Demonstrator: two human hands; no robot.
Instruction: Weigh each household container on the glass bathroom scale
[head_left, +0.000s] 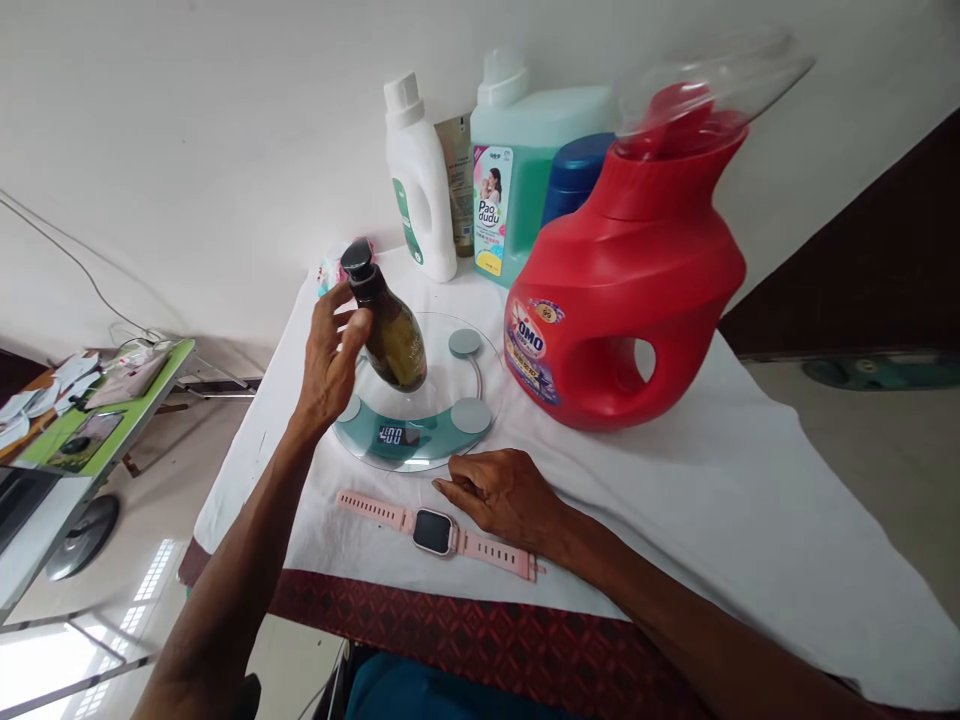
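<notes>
My left hand [334, 350] grips a dark pump bottle [397, 340] near its neck, thumb at the front. The bottle leans in view over the round glass scale [360, 440]; whether its base bears on the glass I cannot tell. A lit display [397, 436] on the scale's teal band shows digits that look like zeros. My right hand [506, 490] rests on the cloth at the scale's near edge, fingers curled in with nothing seen in them. Just below it lies a pink-strapped smartwatch [433, 531], its screen dark.
To the right stands a big red OMO detergent jug [630, 270] with a clear plastic piece [720, 80] on top. Behind are a white bottle [424, 190], a green Pao dudu jug [525, 130], a blue-capped container [577, 170] and a brown pack [459, 180]. A green-topped table [154, 385] is at left.
</notes>
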